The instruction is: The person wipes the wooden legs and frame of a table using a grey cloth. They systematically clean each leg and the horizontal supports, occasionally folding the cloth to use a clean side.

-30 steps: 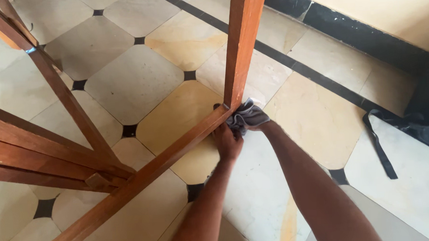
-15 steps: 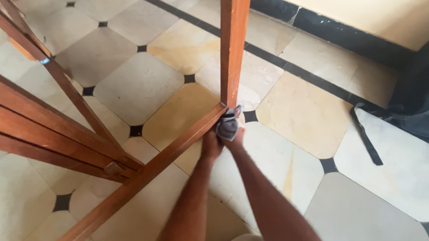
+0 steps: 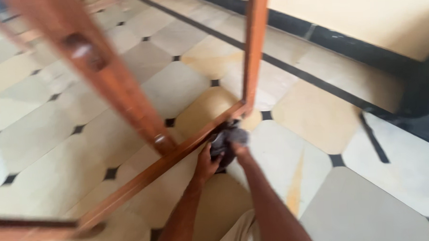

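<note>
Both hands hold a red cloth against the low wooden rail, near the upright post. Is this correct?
Not quite: the cloth is grey, not red, as the head view shows. Both hands, left and right, hold it against the low rail near the post.

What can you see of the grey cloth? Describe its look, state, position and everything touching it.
The grey cloth looks like soft fabric, dark grey, bunched into a crumpled wad rather than spread flat. It sits low, just above the tiled floor, pressed against the lower wooden rail near its joint with the upright post. The left hand and right hand both touch it. Motion blur hides its weave and edges.
</note>
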